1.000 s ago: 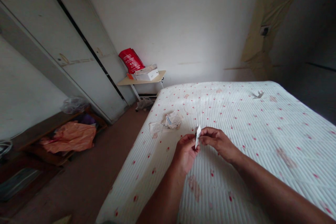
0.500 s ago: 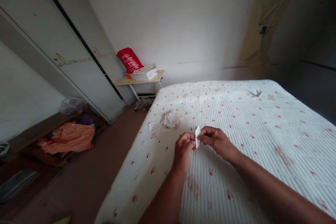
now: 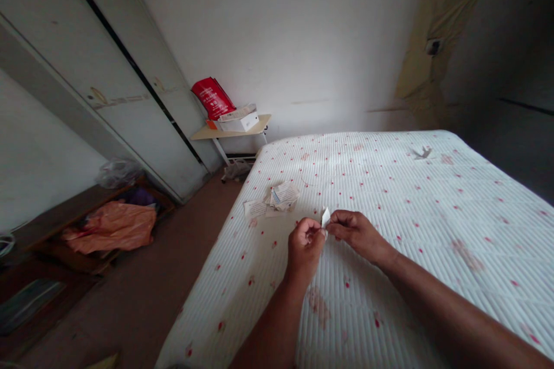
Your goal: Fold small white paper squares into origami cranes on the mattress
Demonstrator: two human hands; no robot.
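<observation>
A small folded piece of paper (image 3: 326, 217), pale and pointed at the top, is held above the bed between both hands. My left hand (image 3: 305, 245) pinches its lower left side with thumb and fingers. From the right, my right hand (image 3: 357, 233) grips the other edge, its fingertips close to the left thumb. Part of the paper is hidden behind the fingers. Beyond the left hand lie several loose printed paper pieces (image 3: 283, 196) on the mattress. Farther off at the right, a folded paper shape (image 3: 422, 153) rests on the same surface.
The bed (image 3: 372, 294) has a striped, red-dotted cover. By the wall, a small table (image 3: 262, 123) bears a red bag (image 3: 212, 98) and a white box (image 3: 244, 121). A wardrobe (image 3: 142, 109) stands left, with an orange plastic bag (image 3: 115, 228) on low furniture.
My left thumb has moved up along the paper and now covers its lower part, so less of the paper shows. The right hand has barely shifted.
</observation>
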